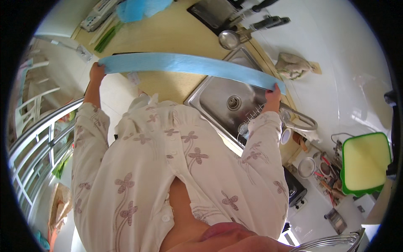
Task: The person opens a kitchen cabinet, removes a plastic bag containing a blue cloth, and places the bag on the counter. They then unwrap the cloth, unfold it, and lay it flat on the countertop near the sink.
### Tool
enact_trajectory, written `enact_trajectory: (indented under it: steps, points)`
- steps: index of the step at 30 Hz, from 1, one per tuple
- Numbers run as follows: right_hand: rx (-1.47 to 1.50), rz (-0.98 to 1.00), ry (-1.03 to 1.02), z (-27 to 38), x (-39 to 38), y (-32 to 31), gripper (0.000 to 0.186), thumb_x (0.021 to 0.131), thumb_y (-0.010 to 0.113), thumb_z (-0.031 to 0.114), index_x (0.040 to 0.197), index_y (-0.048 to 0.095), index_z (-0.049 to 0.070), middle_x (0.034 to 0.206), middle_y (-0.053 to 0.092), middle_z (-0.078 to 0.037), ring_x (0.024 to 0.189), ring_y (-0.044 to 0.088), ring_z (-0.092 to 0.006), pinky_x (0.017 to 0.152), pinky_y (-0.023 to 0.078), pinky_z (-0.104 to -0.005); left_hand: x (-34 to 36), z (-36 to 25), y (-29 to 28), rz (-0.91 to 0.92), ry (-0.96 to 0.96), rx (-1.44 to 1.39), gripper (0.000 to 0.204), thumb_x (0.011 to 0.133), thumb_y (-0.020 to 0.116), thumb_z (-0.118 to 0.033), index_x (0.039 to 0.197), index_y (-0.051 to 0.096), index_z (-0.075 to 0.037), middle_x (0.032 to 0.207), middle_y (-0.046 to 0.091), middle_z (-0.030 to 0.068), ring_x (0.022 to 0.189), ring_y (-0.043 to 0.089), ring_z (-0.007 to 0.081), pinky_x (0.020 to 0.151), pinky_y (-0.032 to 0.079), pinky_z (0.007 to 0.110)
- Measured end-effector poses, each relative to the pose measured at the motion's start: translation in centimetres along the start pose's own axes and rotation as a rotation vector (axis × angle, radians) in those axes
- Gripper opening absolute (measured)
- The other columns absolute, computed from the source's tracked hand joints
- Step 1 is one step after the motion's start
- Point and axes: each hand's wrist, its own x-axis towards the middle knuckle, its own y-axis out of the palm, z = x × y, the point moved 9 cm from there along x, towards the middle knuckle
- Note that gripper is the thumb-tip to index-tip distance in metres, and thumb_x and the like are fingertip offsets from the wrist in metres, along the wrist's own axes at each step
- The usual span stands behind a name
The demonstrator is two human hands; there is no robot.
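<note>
A long light blue strip, which looks like folded cloth point(184, 63), is stretched out in front of me above the counter and the sink. My left hand point(97, 72) pinches its left end, out past the counter's near edge. At the other end, my right hand point(273, 97) grips the cloth near the far right side of the sink. The strip bows slightly upward in the middle. Beneath its right half lies a stainless steel sink point(210, 97) with a round drain point(234, 103). Both forearms reach forward in patterned white sleeves.
A faucet point(308, 122) stands by the sink's right side. Ladle point(229, 40) and other utensils hang on the far wall beside a rag point(290, 67). Green stalks point(108, 38) and blue bags point(136, 9) lie far left. A metal rack point(44, 134) stands left; a green-edged cutting board point(366, 161) right.
</note>
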Motion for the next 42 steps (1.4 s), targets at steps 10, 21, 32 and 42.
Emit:
enact_trajectory:
  steps: [10, 21, 32, 42]
  points:
    - [-0.083, -0.071, -0.061, 2.0, -0.2, -1.8, 0.021, 0.08, 0.074, 0.006, 0.092, 0.058, 0.009, 0.086, 0.062, -0.004, 0.067, 0.057, -0.0199, 0.05, 0.043, -0.0294, 3.4, 1.4, -2.2, -0.05, 0.092, 0.21, 0.031, 0.085, 0.064, -0.024, 0.104, 0.062, 0.0, 0.093, 0.069, 0.0179, 0.076, 0.068, 0.0314, 0.058, 0.054, 0.037]
    - [-0.418, -0.052, -0.228, 4.3, -2.7, -2.9, 0.042, 0.077, 0.075, 0.0, 0.11, 0.054, 0.015, 0.093, 0.062, -0.007, 0.075, 0.06, -0.02, 0.053, 0.049, -0.029, 0.3, 2.0, -1.1, 0.183, -0.223, -0.449, 0.024, 0.089, 0.065, -0.02, 0.106, 0.062, -0.003, 0.093, 0.065, 0.0052, 0.078, 0.061, 0.0159, 0.069, 0.054, 0.029]
    - [-0.698, 0.103, -0.303, 4.1, -2.1, -1.4, 0.04, 0.079, 0.075, 0.002, 0.115, 0.059, 0.003, 0.098, 0.063, -0.007, 0.081, 0.061, -0.0171, 0.06, 0.048, -0.0266, -4.2, -0.7, 1.8, 0.635, -0.415, -0.618, 0.025, 0.09, 0.064, -0.017, 0.112, 0.055, -0.008, 0.095, 0.059, 0.0022, 0.082, 0.057, 0.0155, 0.078, 0.051, 0.03]
    - [-0.687, 0.141, -0.3, 4.9, 0.3, -1.9, 0.035, 0.079, 0.076, 0.007, 0.111, 0.062, 0.006, 0.092, 0.066, -0.006, 0.078, 0.061, -0.0161, 0.06, 0.048, -0.0274, -5.5, -2.6, 2.2, 0.675, -0.392, -0.624, 0.027, 0.09, 0.064, -0.016, 0.114, 0.056, -0.008, 0.105, 0.062, 0.0013, 0.089, 0.06, 0.0143, 0.08, 0.05, 0.032]
